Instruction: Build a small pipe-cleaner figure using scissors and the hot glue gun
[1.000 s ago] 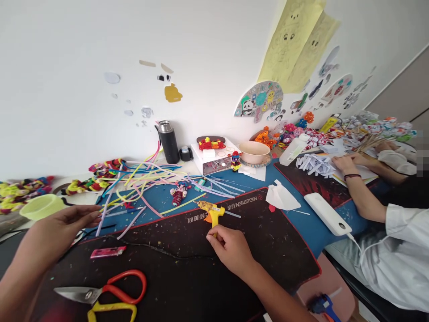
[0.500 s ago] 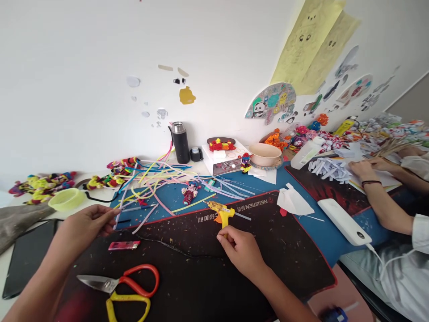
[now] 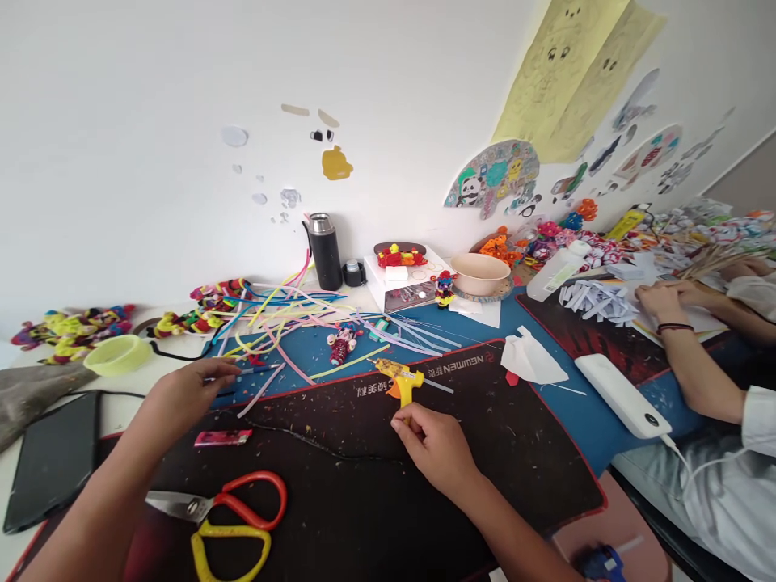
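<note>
My right hand (image 3: 437,451) is closed around the handle of a small yellow hot glue gun (image 3: 398,377), held upright over the dark mat with its nozzle pointing left and a clear glue stick out of its back. At the left, my left hand (image 3: 185,400) has its fingers closed together over one end of a blue-and-white pen (image 3: 262,369); the fingers partly hide it. Loose pipe cleaners (image 3: 284,323) in several colours lie just beyond. A small pipe-cleaner figure (image 3: 343,345) lies between the hands. Below my left hand are a pink lighter (image 3: 223,437) and red-and-yellow-handled scissors (image 3: 234,517).
A black flask (image 3: 326,255), a white box (image 3: 400,283) and a beige bowl (image 3: 480,275) stand along the wall. A tablet (image 3: 53,461) lies at left beside a green ring-shaped bowl (image 3: 118,356). At right, a co-worker's hands (image 3: 664,303) are over paper, near a white power bank (image 3: 622,396).
My left hand has moved forward and right, onto the pen among the pipe cleaners. My right hand keeps hold of the glue gun, nearly still. The view has turned left.
</note>
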### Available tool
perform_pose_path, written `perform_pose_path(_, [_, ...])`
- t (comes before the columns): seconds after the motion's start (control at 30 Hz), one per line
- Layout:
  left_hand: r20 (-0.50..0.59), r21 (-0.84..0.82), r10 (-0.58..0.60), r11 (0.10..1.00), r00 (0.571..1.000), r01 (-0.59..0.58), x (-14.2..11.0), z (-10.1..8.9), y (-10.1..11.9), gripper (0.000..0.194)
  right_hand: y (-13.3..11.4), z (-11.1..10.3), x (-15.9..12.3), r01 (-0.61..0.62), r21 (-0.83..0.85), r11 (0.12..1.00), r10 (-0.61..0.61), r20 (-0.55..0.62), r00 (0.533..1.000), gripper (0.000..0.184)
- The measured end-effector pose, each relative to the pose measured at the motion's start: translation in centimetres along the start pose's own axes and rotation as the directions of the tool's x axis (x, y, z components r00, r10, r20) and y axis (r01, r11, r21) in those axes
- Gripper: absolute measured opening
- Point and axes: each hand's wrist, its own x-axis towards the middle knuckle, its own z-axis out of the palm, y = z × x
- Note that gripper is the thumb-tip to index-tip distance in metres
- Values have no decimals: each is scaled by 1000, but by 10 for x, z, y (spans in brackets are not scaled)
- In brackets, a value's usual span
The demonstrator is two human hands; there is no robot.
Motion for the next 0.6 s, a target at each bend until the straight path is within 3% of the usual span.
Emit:
perform_pose_path(0.17, [1, 20, 38, 999, 999, -38, -16, 1, -4, 51, 0, 0, 0, -7, 1, 1000, 7, 0, 1000, 23])
perform_pose_path(0.33, [51, 29, 25, 999, 998, -26, -32, 0, 3, 42, -1, -1, 0, 0, -10, 1000, 0, -3, 1000, 24])
perform_pose_path(0.6, [108, 79, 74, 993, 991, -83, -12, 8, 17, 28, 0, 0, 1, -6, -11, 1000, 5, -13, 1000, 23])
